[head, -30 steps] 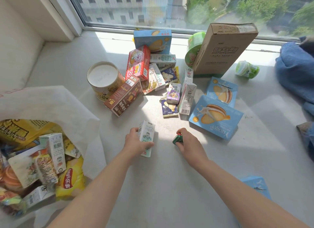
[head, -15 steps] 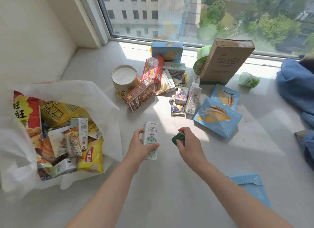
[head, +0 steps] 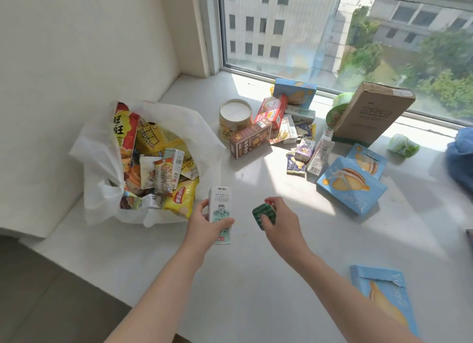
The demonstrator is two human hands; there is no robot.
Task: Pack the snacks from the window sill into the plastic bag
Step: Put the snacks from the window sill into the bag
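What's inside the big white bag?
The white bag holds a red snack packet, yellow chip bags and small drink cartons, heaped together. Whatever lies beneath that heap is covered.

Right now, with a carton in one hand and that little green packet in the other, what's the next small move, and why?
Probably carry both to the left and drop them into the plastic bag. The left hand grips the white carton, the right hand holds the green packet, and the bag's open mouth lies just left of them.
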